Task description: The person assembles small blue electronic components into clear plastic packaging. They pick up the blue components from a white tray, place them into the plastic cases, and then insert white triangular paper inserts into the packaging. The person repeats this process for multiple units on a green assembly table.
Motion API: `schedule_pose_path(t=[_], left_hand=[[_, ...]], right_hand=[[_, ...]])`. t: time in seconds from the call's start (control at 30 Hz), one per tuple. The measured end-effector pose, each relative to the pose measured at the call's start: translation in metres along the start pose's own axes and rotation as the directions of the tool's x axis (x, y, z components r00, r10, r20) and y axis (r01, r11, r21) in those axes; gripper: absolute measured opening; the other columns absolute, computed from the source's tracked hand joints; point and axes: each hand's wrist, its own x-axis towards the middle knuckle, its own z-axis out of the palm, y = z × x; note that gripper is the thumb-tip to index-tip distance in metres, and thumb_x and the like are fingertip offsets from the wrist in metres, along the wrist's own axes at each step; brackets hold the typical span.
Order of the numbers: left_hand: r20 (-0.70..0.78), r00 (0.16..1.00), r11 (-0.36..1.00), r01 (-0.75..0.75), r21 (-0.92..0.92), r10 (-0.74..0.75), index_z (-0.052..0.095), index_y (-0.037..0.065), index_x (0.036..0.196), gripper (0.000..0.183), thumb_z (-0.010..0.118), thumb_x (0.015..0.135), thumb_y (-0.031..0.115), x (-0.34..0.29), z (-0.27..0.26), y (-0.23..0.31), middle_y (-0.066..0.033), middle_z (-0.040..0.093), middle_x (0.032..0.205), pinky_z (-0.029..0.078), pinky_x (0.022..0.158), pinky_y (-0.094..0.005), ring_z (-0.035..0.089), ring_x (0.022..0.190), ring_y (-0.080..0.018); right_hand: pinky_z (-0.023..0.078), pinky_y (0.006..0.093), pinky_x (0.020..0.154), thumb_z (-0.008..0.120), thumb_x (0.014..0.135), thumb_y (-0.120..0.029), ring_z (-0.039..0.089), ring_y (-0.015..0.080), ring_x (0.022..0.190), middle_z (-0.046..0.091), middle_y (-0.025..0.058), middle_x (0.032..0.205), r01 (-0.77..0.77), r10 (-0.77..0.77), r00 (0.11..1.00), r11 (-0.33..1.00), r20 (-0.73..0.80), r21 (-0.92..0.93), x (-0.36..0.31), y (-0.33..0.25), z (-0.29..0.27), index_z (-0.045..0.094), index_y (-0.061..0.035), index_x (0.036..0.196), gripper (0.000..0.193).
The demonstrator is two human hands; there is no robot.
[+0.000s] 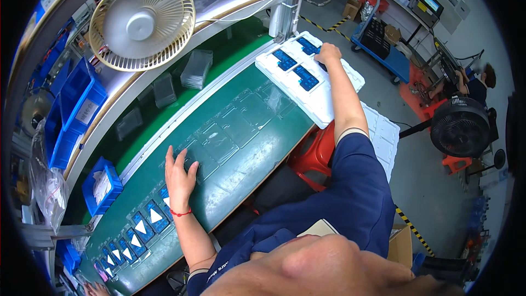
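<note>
At the far right end of the green bench lies a white moulded tray with blue panels in its recesses. My right hand reaches onto that tray, its fingers closed at the edge of a blue panel that it mostly covers. Held over the bench, my left hand has its fingers spread and nothing in them. Beside it, clear plastic blister trays lie flat in a line. Several blue panels with white triangles form a row at the lower left, in the clear trays.
A cream fan stands above the bench's far side. Blue bins line the left. Stacked clear plastic pieces lie on the green strip. Another person's hand shows at the lower left. A red stool stands beneath the tray.
</note>
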Motion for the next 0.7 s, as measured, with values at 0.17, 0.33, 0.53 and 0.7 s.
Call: schedule_pose_path(t=[0.17, 0.33, 0.53, 0.7], left_hand=[[0.027, 1.000, 1.000, 0.011, -0.023, -0.010, 0.060, 0.002, 0.118, 0.045, 0.072, 0.076, 0.015, 0.000, 0.001, 0.002, -0.0267, 0.038, 0.140, 0.040, 0.100, -0.0437, 0.045, 0.123, -0.0419], [0.019, 1.000, 1.000, -0.012, -0.009, 0.012, 0.060, 0.003, 0.118, 0.046, 0.072, 0.076, 0.016, 0.000, 0.002, 0.001, -0.0267, 0.038, 0.140, 0.040, 0.100, -0.0438, 0.045, 0.123, -0.0418], [0.026, 0.999, 0.999, -0.037, -0.006, 0.037, 0.060, 0.003, 0.118, 0.046, 0.072, 0.076, 0.016, 0.000, 0.002, 0.003, -0.0271, 0.038, 0.139, 0.040, 0.100, -0.0443, 0.046, 0.122, -0.0422], [0.047, 0.999, 0.999, -0.016, -0.028, 0.018, 0.059, 0.002, 0.119, 0.046, 0.071, 0.076, 0.015, 0.000, -0.001, 0.006, -0.0252, 0.038, 0.140, 0.040, 0.101, -0.0431, 0.045, 0.123, -0.0412]], right_hand=[[0.047, 0.0398, 0.091, 0.074, 0.068, -0.038, 0.060, 0.0315, 0.109, 0.062, 0.0183, 0.115, -0.039, 0.040, 0.998, 0.999, -0.045, 0.022, -0.010, 0.002, -0.004, 0.048, -0.0027, 0.122, 0.070], [0.050, 0.0387, 0.087, 0.070, 0.072, -0.030, 0.063, 0.0313, 0.104, 0.065, 0.0181, 0.108, -0.019, 0.031, 0.994, 0.994, -0.109, 0.104, -0.033, 0.002, -0.019, 0.054, -0.0031, 0.114, 0.052], [0.051, 0.0406, 0.082, 0.071, 0.059, -0.038, 0.065, 0.0345, 0.092, 0.066, 0.0223, 0.096, 0.249, -0.248, 0.968, 0.956, -0.024, 0.158, -0.079, -0.030, -0.008, 0.067, 0.0011, 0.095, 0.053], [0.052, 0.0387, 0.080, 0.072, 0.062, -0.037, 0.065, 0.0318, 0.093, 0.068, 0.0192, 0.097, 0.240, -0.244, 0.968, 0.969, 0.063, 0.064, -0.095, -0.049, -0.007, 0.067, 0.0011, 0.098, 0.053]])
